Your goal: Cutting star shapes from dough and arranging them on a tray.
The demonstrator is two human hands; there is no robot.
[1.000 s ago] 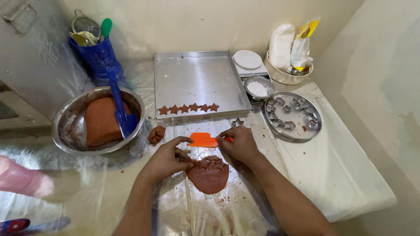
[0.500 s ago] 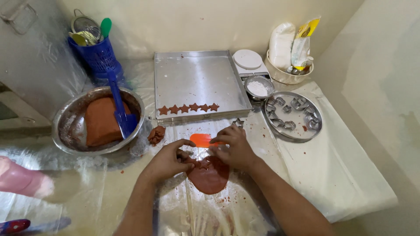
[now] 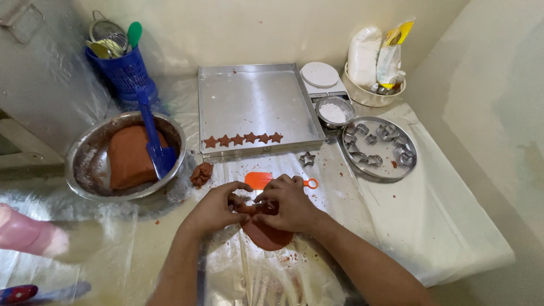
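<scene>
My left hand [image 3: 214, 208] and my right hand [image 3: 288, 202] meet over a flat round of brown dough [image 3: 266, 233] on the plastic-covered table. The fingertips of both pinch at the dough's far edge, and whatever sits between them is hidden. Just beyond my hands lies an orange scraper [image 3: 262, 179]. A small lump of brown dough [image 3: 200, 174] rests to the left of it. Farther back, a square metal baking tray [image 3: 255, 102] carries a row of several star-shaped dough pieces [image 3: 242, 139] along its near edge. A star cutter [image 3: 307, 159] lies on the table by the tray's corner.
A steel bowl [image 3: 85, 164] at the left holds a block of brown dough [image 3: 129, 156] and a blue spatula [image 3: 154, 136]. A round tin [image 3: 381, 148] of metal cutters, a small bowl of flour [image 3: 333, 111], a kitchen scale [image 3: 320, 75] and a blue utensil basket [image 3: 124, 71] stand behind. A pink object [image 3: 25, 235] sits far left.
My right hand has moved left off the orange scraper and joined my left hand at the dough round's far edge; both now pinch there.
</scene>
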